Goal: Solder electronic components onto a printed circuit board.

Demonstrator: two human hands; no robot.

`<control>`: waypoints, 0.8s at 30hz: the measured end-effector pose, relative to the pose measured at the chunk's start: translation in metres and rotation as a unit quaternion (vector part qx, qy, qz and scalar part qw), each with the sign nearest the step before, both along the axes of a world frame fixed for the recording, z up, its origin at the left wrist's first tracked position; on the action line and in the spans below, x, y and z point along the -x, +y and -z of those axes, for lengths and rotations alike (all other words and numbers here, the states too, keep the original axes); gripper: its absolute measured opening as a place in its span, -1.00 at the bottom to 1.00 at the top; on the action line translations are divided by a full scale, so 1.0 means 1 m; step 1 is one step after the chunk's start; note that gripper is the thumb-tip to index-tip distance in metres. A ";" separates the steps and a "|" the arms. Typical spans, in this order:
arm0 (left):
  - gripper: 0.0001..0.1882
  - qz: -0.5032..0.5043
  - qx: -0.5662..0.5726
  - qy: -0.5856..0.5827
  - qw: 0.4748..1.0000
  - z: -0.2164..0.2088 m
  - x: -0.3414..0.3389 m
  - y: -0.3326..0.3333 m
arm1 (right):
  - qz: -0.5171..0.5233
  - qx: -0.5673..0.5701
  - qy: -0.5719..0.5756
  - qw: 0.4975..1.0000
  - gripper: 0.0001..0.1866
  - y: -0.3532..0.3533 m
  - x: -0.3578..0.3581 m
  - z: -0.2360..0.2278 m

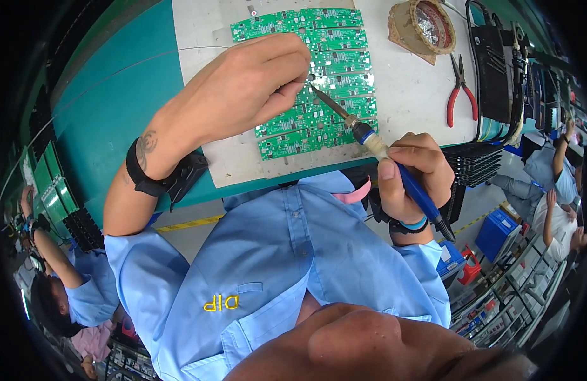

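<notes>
By the right grip [424,171], a slim, blue-handled metal soldering iron [374,145], probably light, is held, best at the handle [417,189]; the left grip [255,79] cannot be read.

Bright, even light; circuit boards [341,66] look crisp, outer edges warped (corners sunk in black).

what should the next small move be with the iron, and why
Probably ease the thin wire slightly toward the tip of the soldering iron: the right hand has that tip at or just above the green circuit boards, the left hand is pinched close beside it, and the wire runs up to that hand. Contact is unclear.
</notes>
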State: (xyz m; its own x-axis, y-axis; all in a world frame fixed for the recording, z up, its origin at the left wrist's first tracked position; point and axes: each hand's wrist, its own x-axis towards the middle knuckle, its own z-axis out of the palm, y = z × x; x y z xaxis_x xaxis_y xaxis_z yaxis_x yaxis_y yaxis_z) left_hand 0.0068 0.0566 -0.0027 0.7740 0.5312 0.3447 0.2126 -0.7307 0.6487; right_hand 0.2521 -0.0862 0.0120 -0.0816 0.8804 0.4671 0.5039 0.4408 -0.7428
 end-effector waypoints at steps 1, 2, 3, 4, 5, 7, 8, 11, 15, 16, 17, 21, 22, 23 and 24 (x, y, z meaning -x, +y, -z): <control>-0.87 0.000 -0.001 0.000 1.000 0.000 0.000 0.000 | 0.001 0.001 -0.002 1.000 -0.80 0.000 0.001 -0.001; -0.87 0.000 -0.003 -0.001 1.000 0.000 0.001 0.001 | 0.001 0.001 -0.002 1.000 -0.80 0.000 0.001 -0.001; -0.87 0.000 -0.003 0.000 1.000 0.000 0.001 0.000 | 0.001 0.004 0.000 1.000 -0.80 0.000 0.001 -0.001; -0.87 -0.006 -0.002 0.002 1.000 0.000 0.001 0.000 | 0.002 0.007 0.003 1.000 -0.80 0.000 0.001 -0.001; -0.87 -0.012 -0.001 0.003 1.000 0.000 0.002 0.000 | 0.002 0.010 0.005 1.000 -0.80 -0.001 0.001 -0.001; -0.87 -0.019 -0.001 0.006 1.000 0.000 0.002 0.000 | 0.005 0.012 0.016 1.000 -0.80 -0.004 0.000 0.000; -0.86 -0.030 -0.033 -0.003 0.999 0.002 0.001 0.002 | 0.008 0.016 0.025 1.000 -0.80 -0.005 -0.002 0.000; -0.84 -0.053 -0.099 -0.022 0.993 0.002 0.000 0.005 | 0.034 0.010 0.038 0.999 -0.79 -0.007 -0.011 0.004; -0.80 -0.059 -0.159 0.022 0.985 -0.004 0.002 0.008 | 0.139 -0.035 0.003 0.990 -0.77 0.014 -0.021 0.014; -0.79 -0.061 -0.159 0.015 0.985 -0.003 0.001 0.008 | 0.197 -0.061 -0.034 0.978 -0.76 0.025 -0.023 0.018; -0.77 -0.063 -0.157 0.006 0.986 -0.002 0.000 0.008 | 0.254 -0.086 -0.071 0.961 -0.75 0.029 -0.025 0.019; -0.77 -0.092 -0.078 -0.003 0.993 0.001 0.000 0.002 | 0.221 -0.008 0.048 0.974 -0.71 0.018 -0.027 0.022; -0.77 -0.103 -0.036 -0.004 0.994 0.002 0.000 0.000 | 0.221 -0.008 0.047 0.974 -0.71 0.016 -0.027 0.021; -0.77 -0.102 -0.037 -0.003 0.994 0.001 0.000 0.001 | 0.177 -0.023 0.060 0.982 -0.72 0.013 -0.026 0.020; -0.78 -0.097 -0.037 -0.005 0.995 0.001 0.000 0.001 | 0.133 -0.037 0.072 0.988 -0.73 0.011 -0.025 0.019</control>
